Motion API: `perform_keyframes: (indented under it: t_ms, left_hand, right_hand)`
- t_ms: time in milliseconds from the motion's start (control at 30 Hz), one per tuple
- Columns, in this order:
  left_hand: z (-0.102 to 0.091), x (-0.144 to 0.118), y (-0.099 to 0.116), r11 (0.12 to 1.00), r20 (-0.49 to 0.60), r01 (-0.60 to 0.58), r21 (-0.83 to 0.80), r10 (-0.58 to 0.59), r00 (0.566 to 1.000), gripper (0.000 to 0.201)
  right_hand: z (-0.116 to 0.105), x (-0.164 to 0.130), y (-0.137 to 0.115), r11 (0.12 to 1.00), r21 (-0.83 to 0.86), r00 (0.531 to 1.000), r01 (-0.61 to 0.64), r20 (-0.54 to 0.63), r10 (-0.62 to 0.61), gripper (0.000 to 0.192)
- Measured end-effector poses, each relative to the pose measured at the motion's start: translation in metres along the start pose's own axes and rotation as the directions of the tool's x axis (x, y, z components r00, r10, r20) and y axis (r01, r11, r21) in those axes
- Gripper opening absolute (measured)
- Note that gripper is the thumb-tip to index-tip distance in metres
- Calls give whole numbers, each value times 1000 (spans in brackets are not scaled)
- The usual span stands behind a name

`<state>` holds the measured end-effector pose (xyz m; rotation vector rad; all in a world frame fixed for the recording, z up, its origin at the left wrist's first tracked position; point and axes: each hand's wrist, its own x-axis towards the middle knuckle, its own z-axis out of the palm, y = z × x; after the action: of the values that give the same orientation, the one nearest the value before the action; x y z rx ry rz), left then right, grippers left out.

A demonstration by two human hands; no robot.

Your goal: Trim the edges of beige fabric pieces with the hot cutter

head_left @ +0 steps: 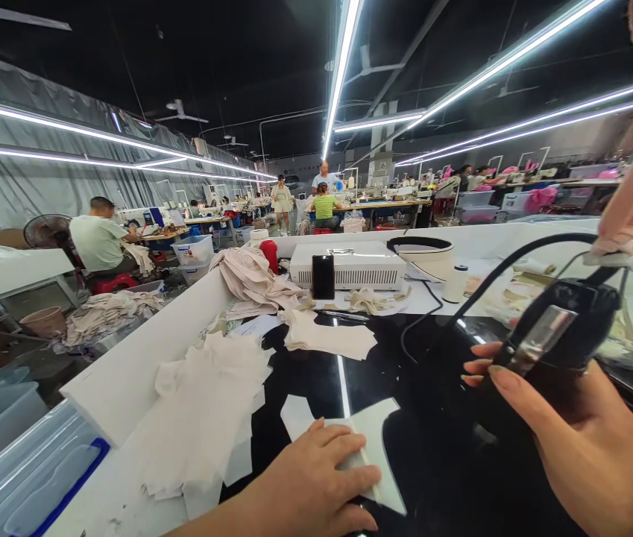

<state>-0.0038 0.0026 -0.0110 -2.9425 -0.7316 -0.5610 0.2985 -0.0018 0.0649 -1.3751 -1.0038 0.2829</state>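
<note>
Both hands work: left (316, 477) flat on a fabric piece (375, 447), right (567, 432) gripping what seems an iron (559, 332), fabric pile (198, 418) beside.

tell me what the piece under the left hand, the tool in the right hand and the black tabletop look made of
The white cut piece under the left hand looks like thin matte fabric or interlining, flat with clean-cut edges. The iron in the right hand seems black plastic with a shiny metal part. The tabletop looks glossy, glass or polished, mirroring the ceiling light.

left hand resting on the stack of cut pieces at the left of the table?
No, the left hand presses flat on a single white fabric piece on the black tabletop, apart from the stack.
</note>
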Motion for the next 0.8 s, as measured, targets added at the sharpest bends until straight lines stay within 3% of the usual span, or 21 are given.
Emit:
perform_keyframes:
  t_ms: [133, 500, 633, 800]
  left_hand:
    - [-1, 1, 1, 1000, 29, 6, -29, -5, 1000, 48]
    - [-9, 2, 1, 994, 71, 34, -106, -27, 997, 41]
    - [-13, 5, 2, 988, 69, 35, -152, -25, 997, 34]
    - [-19, 10, 2, 987, -13, 5, -162, -7, 1000, 30]
  right_hand:
    - [2, 3, -8, 995, 73, 994, -71, 87, 65, 60]
    - [10, -10, -27, 992, 110, 991, 56, 119, -69, 50]
    - [13, -24, -27, 969, 245, 980, 37, 180, -82, 43]
    - [17, -33, -20, 902, 424, 948, 78, 249, -199, 34]
